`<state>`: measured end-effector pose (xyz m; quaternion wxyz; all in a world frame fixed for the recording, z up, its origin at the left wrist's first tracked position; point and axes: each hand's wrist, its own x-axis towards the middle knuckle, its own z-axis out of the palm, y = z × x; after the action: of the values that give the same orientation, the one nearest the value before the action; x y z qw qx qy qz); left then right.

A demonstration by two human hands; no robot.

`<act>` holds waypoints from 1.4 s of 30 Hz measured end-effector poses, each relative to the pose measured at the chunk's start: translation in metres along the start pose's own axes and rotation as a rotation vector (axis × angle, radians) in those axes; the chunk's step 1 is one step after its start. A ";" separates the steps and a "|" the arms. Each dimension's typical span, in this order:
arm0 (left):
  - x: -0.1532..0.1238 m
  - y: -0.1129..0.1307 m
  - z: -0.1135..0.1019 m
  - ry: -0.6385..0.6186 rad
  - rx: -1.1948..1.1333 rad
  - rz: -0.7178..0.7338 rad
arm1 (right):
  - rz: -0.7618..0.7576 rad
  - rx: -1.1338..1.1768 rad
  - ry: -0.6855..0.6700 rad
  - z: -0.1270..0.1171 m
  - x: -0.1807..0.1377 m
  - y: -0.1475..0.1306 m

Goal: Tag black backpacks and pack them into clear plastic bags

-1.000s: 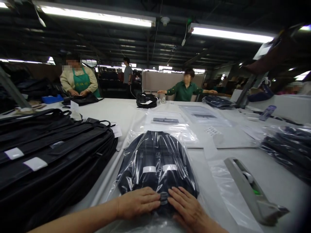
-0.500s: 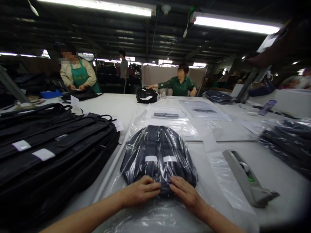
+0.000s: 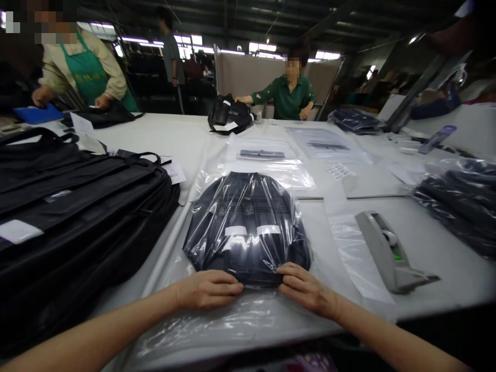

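A dark backpack [image 3: 251,253] lies flat in front of me inside a clear plastic bag [image 3: 209,227]. Two white bands cross its straps. At the near edge of the backpack, my left hand [image 3: 211,289] is closed over the left part of the plastic, fingers together. My right hand [image 3: 306,290] grips the same edge from the right, with its fingers bent. Both thumbs are mostly hidden. Loose plastic spreads toward me below the hands.
Black bags [image 3: 96,206] are piled at left. On the right stand a grey tape dispenser [image 3: 391,253] and plastic-wrapped bags [image 3: 465,206]. Flat plastic bags [image 3: 263,155] lie beyond. Across the table, one co-worker [image 3: 292,93] touches a black backpack [image 3: 228,113]; another [image 3: 89,67] stands left.
My hands have moved apart along the near edge of the bagged backpack. The view has tilted down, showing the table's front edge. The left co-worker's hands have separated.
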<state>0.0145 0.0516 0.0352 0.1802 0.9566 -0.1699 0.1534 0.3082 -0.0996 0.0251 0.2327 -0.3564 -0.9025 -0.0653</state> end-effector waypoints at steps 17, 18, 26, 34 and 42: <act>0.012 0.036 0.005 -0.254 0.027 -0.351 | 0.080 0.025 -0.352 -0.016 -0.013 -0.030; 0.014 0.041 0.005 -0.236 0.037 -0.398 | 0.063 -0.001 -0.345 -0.014 -0.015 -0.031; 0.016 0.065 0.025 -0.214 0.073 -0.656 | 0.104 -0.045 -0.239 -0.006 -0.016 -0.028; 0.020 0.062 0.049 0.074 0.097 -0.799 | 0.069 0.003 -0.112 0.002 -0.022 -0.025; 0.002 0.061 0.057 0.180 0.290 -0.601 | 0.075 0.020 -0.119 -0.008 -0.023 -0.020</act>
<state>0.0066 -0.0255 0.0029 0.0939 0.9622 0.1594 0.2000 0.3125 -0.1307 0.0229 0.1844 -0.3910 -0.9014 -0.0260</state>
